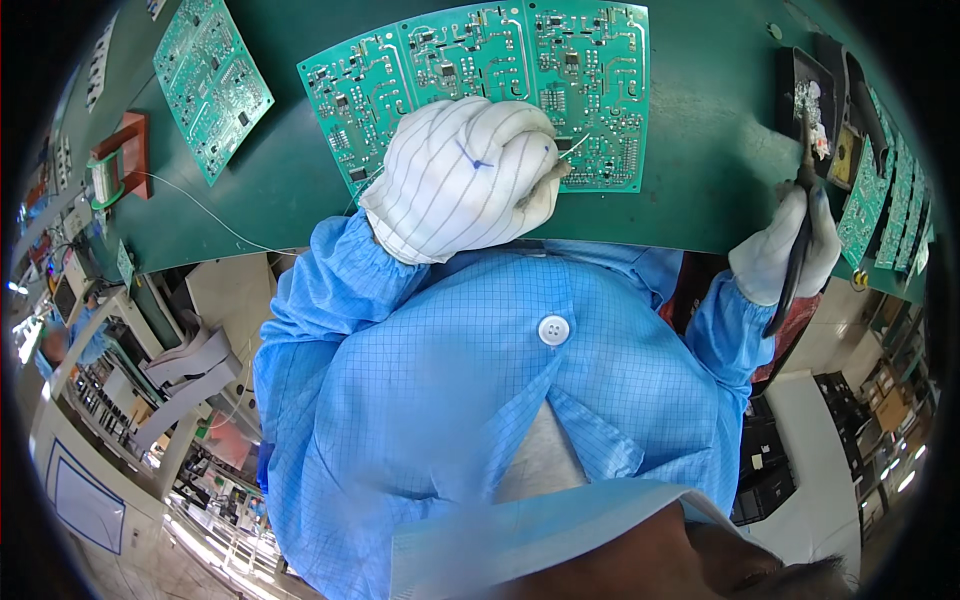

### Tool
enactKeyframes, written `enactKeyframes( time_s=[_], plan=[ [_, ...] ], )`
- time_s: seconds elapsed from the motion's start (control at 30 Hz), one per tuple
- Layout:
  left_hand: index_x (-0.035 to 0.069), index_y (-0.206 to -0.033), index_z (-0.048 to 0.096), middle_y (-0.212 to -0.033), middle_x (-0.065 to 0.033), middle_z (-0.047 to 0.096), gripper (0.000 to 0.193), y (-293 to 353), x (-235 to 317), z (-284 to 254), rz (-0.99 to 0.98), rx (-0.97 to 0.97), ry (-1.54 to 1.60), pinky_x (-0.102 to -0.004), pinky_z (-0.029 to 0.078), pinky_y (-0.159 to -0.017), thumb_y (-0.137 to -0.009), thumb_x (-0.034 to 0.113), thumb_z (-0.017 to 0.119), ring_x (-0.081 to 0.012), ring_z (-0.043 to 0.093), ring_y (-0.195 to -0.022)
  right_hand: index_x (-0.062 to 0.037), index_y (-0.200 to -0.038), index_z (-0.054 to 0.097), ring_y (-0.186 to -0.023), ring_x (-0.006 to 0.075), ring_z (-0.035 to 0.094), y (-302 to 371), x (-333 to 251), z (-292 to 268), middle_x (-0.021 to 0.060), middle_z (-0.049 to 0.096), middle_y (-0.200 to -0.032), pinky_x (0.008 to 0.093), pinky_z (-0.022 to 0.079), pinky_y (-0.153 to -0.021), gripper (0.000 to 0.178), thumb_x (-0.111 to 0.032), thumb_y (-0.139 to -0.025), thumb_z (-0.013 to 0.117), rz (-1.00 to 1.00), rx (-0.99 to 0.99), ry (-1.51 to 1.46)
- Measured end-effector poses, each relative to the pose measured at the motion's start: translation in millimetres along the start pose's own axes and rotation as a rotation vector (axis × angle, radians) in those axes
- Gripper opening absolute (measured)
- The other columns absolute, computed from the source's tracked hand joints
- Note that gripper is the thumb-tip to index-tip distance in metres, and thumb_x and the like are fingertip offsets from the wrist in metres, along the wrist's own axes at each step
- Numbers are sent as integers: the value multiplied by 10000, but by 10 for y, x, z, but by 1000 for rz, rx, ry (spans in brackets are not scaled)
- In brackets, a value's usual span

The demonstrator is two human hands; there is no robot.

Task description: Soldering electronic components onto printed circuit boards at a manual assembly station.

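Observation:
My left hand (pixel 470 175), in a white striped glove, rests over a green circuit board panel (pixel 590 100) with its fingers curled into a pinch. A thin piece of solder wire (pixel 576 145) sticks out past its fingertips, above the board's right section. The palm and part of the panel's near edge are hidden under the glove. At the right, my gloved right hand (pixel 768 255) grips a soldering iron (pixel 801 230) by its dark handle. The iron's front end reaches into a small black tray (pixel 787 68) holding whitish residue.
A solder spool on a reddish-brown stand (pixel 134 150) is at the left, its strand running toward my left forearm. Another circuit board (pixel 210 85) lies at the upper left. Several boards (pixel 868 215) line the right edge. The green table's (pixel 690 215) front edge meets my blue coat.

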State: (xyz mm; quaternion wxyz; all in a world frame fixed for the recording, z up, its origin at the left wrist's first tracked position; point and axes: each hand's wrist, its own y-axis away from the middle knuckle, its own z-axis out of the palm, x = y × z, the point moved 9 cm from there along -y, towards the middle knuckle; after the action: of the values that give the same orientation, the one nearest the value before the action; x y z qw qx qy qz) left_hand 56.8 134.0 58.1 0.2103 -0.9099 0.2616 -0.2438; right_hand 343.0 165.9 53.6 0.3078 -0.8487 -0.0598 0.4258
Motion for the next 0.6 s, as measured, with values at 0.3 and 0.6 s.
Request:
enactKeyframes(
  time_s=[0.3, 0.6],
  plan=[
    [157, -906, 630, -991, 14, 628, 254, -51, -89, -25, 0, -40, -126, -325, 521, -722, -727, 254, 782, -183, 624, -824, 37, -1051, 554, -720, 228, 673, 355, -320, 186, 243, 661, -900, 338, 578, -681, 205, 98, -856, 539, -92, -223, -205],
    [149, -936, 641, -1073, 10, 638, 277, 83, 45, -39, 31, -88, -125, -351, 524, -788, -731, 248, 800, -202, 641, -919, 33, -1090, 559, -675, 222, 650, 343, -239, 188, 205, 653, -842, 332, 551, -639, 275, 95, -823, 583, -47, -203, -261]
  ],
)
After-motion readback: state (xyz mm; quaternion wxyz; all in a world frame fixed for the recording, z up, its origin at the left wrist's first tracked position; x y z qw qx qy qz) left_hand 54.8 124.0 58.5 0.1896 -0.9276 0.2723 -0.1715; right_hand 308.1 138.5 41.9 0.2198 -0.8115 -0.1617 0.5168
